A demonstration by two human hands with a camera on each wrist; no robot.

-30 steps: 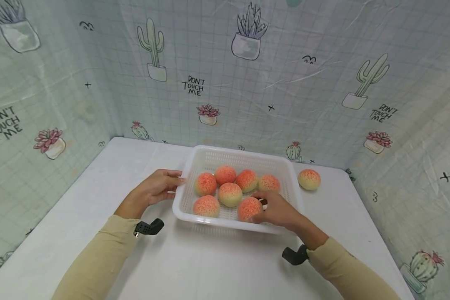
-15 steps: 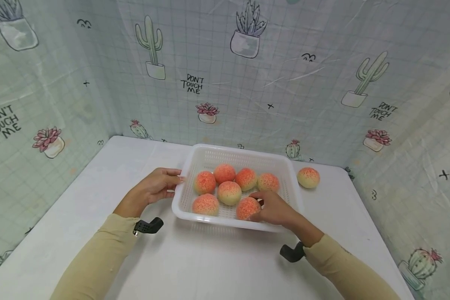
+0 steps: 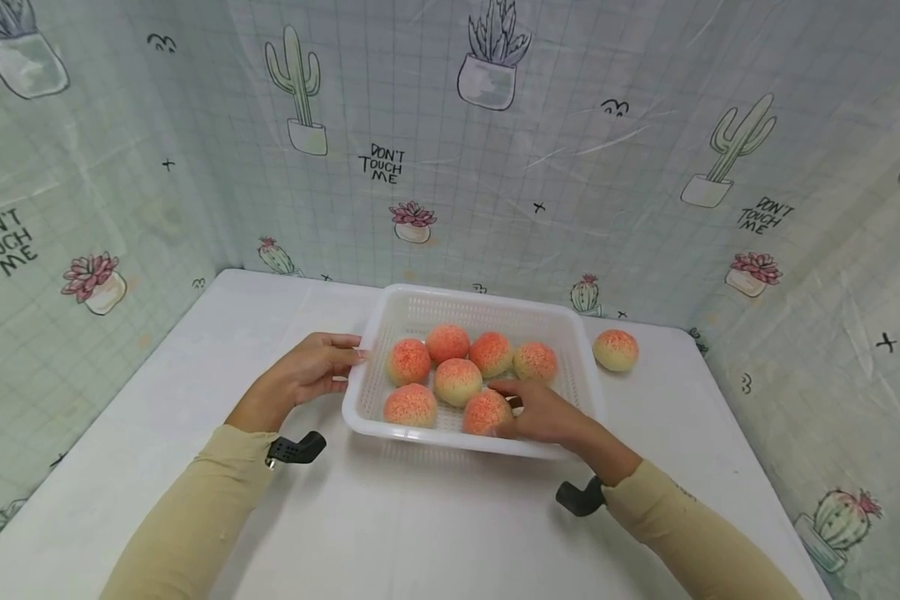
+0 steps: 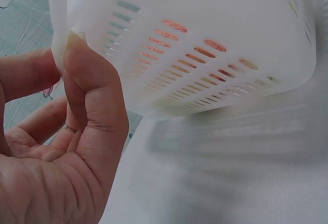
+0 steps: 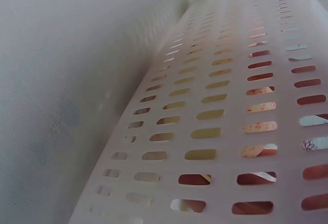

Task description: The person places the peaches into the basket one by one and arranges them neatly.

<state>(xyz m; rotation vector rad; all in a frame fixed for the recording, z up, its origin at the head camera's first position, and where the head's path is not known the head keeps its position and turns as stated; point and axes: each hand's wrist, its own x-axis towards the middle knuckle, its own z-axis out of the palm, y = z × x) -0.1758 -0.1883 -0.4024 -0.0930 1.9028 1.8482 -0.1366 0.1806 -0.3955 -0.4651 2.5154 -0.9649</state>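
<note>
A white plastic basket (image 3: 450,442) with slotted walls stands on the table and holds several red-and-yellow peaches, such as a middle peach (image 3: 458,382). My left hand (image 3: 307,372) pinches the basket's left rim; in the left wrist view, thumb and forefinger (image 4: 36,75) close on its edge. Inside the basket, near its front right, my right hand (image 3: 543,414) grips a peach (image 3: 486,412) from its right side. That peach sits low among the others. In the right wrist view the slotted basket wall (image 5: 230,126) hides most of the hand.
One more peach (image 3: 616,350) lies on the white table (image 3: 435,533), just right of the basket. Cactus-printed sheets (image 3: 450,167) rise behind and at both sides of the table. A black wrist camera (image 3: 297,448) sticks out from the left sleeve.
My right hand and the peach it grips have shifted slightly left inside the basket. The left hand keeps its hold on the rim. The head view has tilted a little.
</note>
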